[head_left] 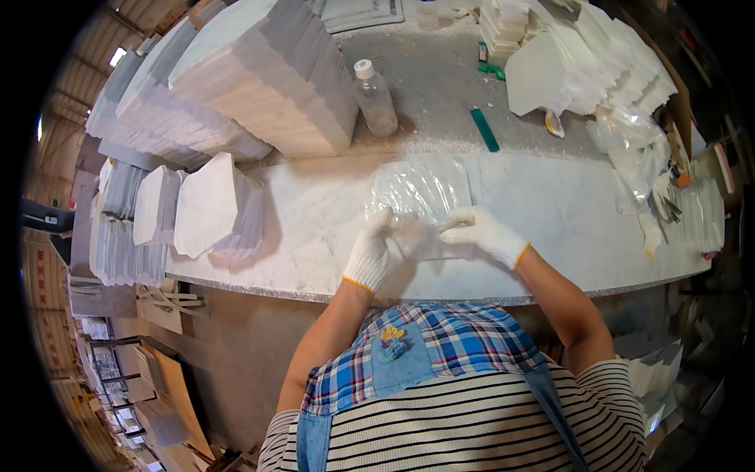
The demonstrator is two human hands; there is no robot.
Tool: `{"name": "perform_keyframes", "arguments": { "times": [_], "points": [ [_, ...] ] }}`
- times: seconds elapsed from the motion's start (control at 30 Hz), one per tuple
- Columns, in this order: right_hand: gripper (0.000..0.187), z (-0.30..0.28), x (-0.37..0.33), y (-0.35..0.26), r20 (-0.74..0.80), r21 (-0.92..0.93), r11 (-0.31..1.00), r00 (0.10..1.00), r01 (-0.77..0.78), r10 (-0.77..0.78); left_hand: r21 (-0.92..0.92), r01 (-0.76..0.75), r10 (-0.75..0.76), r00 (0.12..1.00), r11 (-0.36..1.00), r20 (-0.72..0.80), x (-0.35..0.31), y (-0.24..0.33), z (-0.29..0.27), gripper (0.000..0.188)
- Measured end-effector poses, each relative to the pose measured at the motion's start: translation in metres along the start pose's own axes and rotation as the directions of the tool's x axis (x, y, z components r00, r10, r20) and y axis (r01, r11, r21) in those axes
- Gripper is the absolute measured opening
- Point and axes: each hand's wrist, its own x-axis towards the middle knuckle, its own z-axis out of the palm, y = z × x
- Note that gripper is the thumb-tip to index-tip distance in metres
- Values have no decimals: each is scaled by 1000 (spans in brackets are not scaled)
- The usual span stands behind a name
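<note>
White-knit-gloved L hand and R hand pinch the near edge of the clear, wrinkled plastic film lying on the white, grey-veined stone slab; uneven L/R pull may, e.g., tear it.

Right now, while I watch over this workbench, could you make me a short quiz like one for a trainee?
1. True or false: the left hand and the right hand both wear white gloves.
2. Which is nearer the clear bottle: (a) the green strip or (b) the tall stack of tiles?
3. Fill in: the see-through material on the table, right at both hands, is clear ____.

Key:
1. True.
2. b; it stands just left of the bottle.
3. Plastic.
</note>
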Motion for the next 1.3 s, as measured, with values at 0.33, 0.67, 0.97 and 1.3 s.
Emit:
{"name": "perform_keyframes", "arguments": {
  "times": [0.33, 0.67, 0.97, 1.3],
  "points": [
    [25, -14, 47, 7, -519, -179, 980, 839, 83, -166, -263, -42, -12, 979, 964, -204, 26, -5, -24, 35],
    [17, -16, 73, -8, -622, -522, 853, 693, -20, -364, 78, -443, 450, 884, 893, -126, 41, 7, -11, 27],
    [25, -24, 109, 19, -459, -558, 820, 774, 130, -436, 505, -281, 156, 735, -816, 660, 33, 2, 12, 56],
    [43, -42, 102, -16, 6, -974, 146, 659, 175, -752, 485, -400, 304, 436, -778, 847, 74, -16, -13, 69]
  ]
}}
